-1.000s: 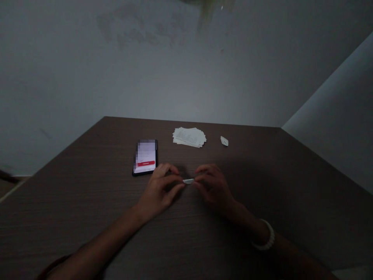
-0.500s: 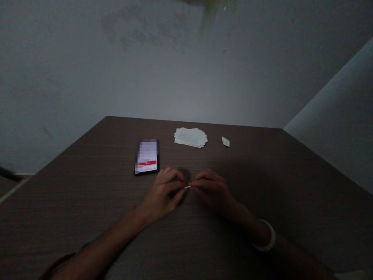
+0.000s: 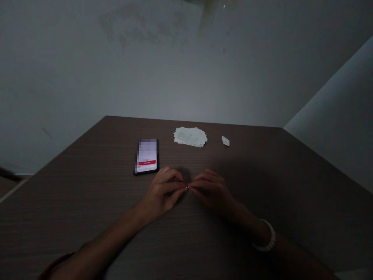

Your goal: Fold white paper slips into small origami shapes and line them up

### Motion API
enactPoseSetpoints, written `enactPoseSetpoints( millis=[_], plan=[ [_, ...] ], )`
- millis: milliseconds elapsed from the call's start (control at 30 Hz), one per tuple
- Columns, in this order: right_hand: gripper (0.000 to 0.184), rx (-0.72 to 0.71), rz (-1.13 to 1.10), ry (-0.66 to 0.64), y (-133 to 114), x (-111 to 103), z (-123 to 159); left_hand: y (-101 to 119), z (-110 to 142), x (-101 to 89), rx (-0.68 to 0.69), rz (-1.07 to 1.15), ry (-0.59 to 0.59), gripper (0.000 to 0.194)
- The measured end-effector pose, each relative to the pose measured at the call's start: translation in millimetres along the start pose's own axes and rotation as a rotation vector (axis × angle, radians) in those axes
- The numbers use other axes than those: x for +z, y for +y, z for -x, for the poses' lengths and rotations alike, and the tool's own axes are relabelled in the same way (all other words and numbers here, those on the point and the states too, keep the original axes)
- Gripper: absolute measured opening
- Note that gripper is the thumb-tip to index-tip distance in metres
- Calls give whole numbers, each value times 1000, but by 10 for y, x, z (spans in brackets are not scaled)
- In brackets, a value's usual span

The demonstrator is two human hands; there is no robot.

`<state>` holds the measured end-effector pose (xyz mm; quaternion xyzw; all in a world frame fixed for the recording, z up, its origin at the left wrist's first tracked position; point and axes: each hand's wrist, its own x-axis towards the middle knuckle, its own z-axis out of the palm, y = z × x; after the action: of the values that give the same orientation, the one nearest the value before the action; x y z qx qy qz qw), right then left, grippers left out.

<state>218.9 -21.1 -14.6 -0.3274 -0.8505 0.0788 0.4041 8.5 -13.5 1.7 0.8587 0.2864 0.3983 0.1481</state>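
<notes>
The left grip (image 3: 161, 192) and right grip (image 3: 215, 190) both pinch a tiny white piece (image 3: 188, 187).

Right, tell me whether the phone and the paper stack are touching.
Apart: the head view plainly shows a strip of tabletop between the phone and the paper stack.
</notes>
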Motion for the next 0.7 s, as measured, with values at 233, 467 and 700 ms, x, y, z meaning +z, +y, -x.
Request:
enactPoseSetpoints(
  millis=[233, 467, 700],
  plan=[
    [8, -21, -7, 55, -4, -2, -16, 4, -9, 1, 10, 14, 31, 13],
    [8, -56, -32, 134, -29, -8, -39, 63, -36, -13, 17, 55, 109, 8],
    [18, -105, 20, 200, -13, -4, 3, 55, -37, 4, -12, 76, 97, 5]
  ],
)
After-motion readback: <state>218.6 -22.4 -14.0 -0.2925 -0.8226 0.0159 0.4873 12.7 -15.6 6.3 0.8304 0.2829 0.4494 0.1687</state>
